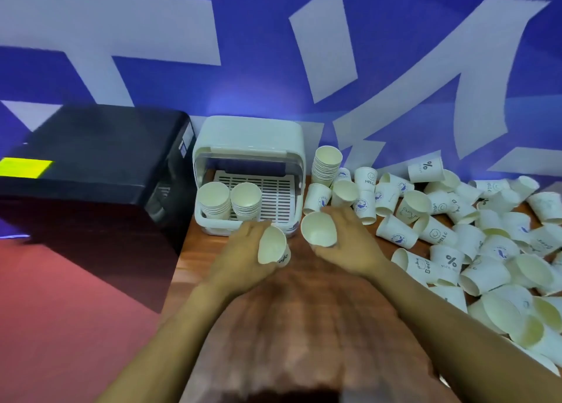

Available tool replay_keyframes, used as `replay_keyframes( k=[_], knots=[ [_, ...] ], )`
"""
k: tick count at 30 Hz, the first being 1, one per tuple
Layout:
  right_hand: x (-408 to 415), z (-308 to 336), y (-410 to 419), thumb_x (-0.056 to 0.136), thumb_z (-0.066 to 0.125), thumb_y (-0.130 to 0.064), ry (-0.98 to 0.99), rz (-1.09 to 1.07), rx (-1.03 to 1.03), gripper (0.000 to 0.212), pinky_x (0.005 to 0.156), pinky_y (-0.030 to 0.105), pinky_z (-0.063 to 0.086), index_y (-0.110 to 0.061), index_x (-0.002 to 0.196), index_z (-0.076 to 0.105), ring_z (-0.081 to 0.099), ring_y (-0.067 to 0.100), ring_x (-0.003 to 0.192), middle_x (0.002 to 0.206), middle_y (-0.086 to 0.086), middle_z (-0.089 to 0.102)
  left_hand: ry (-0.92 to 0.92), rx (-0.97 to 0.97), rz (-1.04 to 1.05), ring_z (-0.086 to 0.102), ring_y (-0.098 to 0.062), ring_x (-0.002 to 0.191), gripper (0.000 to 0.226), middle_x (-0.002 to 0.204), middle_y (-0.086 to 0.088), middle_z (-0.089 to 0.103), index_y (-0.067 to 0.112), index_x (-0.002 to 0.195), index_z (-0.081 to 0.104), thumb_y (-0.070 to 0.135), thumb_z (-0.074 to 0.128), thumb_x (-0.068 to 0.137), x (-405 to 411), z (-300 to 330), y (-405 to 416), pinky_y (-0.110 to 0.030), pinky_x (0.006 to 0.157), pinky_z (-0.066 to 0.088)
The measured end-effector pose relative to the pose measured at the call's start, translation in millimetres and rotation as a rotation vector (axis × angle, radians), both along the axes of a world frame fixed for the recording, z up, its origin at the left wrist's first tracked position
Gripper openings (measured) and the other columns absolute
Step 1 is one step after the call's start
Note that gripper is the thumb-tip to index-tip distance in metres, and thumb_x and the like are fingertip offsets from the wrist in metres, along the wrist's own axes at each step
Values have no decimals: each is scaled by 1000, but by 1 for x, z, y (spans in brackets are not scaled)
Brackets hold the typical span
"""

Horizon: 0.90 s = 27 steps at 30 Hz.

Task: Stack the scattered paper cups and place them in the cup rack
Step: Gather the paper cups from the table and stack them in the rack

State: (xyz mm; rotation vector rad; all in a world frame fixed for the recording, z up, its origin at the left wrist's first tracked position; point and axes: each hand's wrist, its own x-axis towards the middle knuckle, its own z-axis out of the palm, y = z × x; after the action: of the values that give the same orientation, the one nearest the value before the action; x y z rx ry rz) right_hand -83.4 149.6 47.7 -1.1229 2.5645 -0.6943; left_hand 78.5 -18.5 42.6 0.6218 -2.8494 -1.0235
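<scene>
Near cup rack [248, 147], each hand gripping one cup, tabletop blurred

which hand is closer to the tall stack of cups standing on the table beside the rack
Right. The right hand, holding a cup, is just in front of the stack. The left hand, holding another cup, is farther left, in front of the rack.
</scene>
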Motion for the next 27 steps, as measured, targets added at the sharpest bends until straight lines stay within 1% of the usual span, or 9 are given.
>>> replay_keyframes(
  k=[3, 6, 9, 11, 13, 15, 17, 20, 27],
  knots=[
    [12, 10, -33, 70, 75, -38, 11, 16, -38, 73, 91, 32, 44, -25, 133, 39, 46, 19, 116, 128, 0, 41, 57, -37, 103, 37, -20, 130, 77, 141, 1, 37, 20, 144, 34, 39, 69, 78, 10, 18, -31, -31, 104, 33],
    [23, 16, -63, 69, 75, -33, 17, 12, -83, 74, 88, 29, 42, -23, 133, 38, 45, 17, 116, 130, -3, 39, 108, -41, 220, 35, -23, 129, 78, 144, 2, 33, 22, 146, 30, 40, 68, 81, 19, 28, -55, -35, 102, 36],
    [33, 22, -90, 71, 74, -29, -21, -16, -140, 74, 91, 24, 37, -22, 134, 37, 42, 14, 119, 132, -3, 38, 170, -79, 272, 37, -23, 126, 77, 143, 5, 32, 26, 145, 31, 39, 69, 80, 24, 32, -77, -36, 95, 42],
    [37, 26, -105, 72, 73, -28, -16, -24, -159, 75, 94, 24, 36, -21, 136, 35, 40, 14, 122, 135, -2, 37, 192, -112, 279, 38, -23, 125, 77, 142, 5, 32, 26, 145, 30, 40, 68, 80, 24, 36, -91, -36, 92, 44],
    [39, 29, -118, 73, 73, -28, -9, -39, -177, 75, 98, 25, 35, -22, 137, 34, 40, 15, 124, 136, -1, 37, 209, -139, 280, 38, -23, 124, 77, 141, 4, 33, 26, 146, 29, 42, 66, 82, 22, 38, -104, -36, 93, 44],
    [40, 30, -129, 75, 73, -28, -12, -57, -183, 75, 97, 22, 31, -22, 138, 33, 38, 16, 126, 137, 0, 37, 211, -149, 272, 38, -22, 125, 75, 142, 4, 33, 25, 146, 29, 42, 65, 83, 19, 38, -114, -37, 95, 44],
    [39, 28, -137, 76, 73, -29, -23, -63, -181, 77, 96, 19, 28, -21, 140, 31, 38, 15, 126, 139, 1, 35, 208, -162, 258, 38, -21, 126, 74, 143, 4, 33, 23, 146, 30, 38, 66, 82, 14, 37, -122, -37, 98, 43],
    [35, 23, -145, 76, 73, -29, -38, -65, -181, 79, 95, 19, 29, -20, 141, 30, 40, 16, 126, 140, 0, 34, 189, -154, 261, 36, -21, 129, 76, 146, 5, 32, 23, 145, 30, 32, 69, 81, 5, 31, -130, -37, 102, 41],
    [21, 10, -162, 77, 72, -35, -59, -44, -125, 78, 102, 27, 34, -21, 142, 30, 39, 17, 127, 142, -1, 32, 119, -128, 259, 29, -20, 138, 79, 153, 4, 28, 20, 147, 27, 27, 68, 80, -14, 10, -139, -36, 109, 33]
  ],
)
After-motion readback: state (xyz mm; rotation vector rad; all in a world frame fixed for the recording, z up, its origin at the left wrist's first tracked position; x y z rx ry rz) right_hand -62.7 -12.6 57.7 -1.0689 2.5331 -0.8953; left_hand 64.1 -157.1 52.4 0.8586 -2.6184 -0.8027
